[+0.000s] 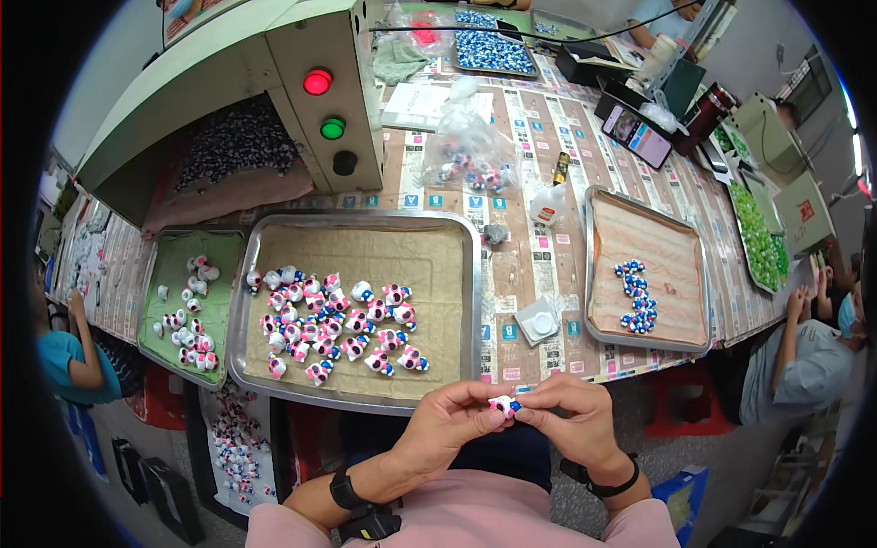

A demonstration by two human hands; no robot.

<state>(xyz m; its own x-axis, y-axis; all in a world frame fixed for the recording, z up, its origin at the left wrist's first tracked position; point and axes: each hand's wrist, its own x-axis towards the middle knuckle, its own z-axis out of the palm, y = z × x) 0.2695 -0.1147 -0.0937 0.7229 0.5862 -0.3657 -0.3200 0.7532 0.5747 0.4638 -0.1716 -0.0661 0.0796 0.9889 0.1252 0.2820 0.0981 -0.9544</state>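
While both hands meet in front of the person's chest, the small glossy white-and-pink figurine with a blue lower part [503, 406] sits between their fingertips, just off the table's near edge. The step in hand looks like close two-handed fitting or checking of this one piece; the next move would call for one hand to ease its pinch while the other steadies the figurine.

The left hand [446, 427] has thumb and forefinger closed narrowly on the white-and-pink side. The right hand [577, 425] pinches from three o'clock, its thumb and forefinger at the blue part; whether that part is fully seated cannot be told.

From the hands, a large silver metal tray lined with tan cloth [476, 274] lies toward ten o'clock, bearing loose similar figurines [353, 347]. Between one and two o'clock, a metal tray lined with pinkish cloth [681, 301] holds small blue-and-white plastic pieces [641, 317].
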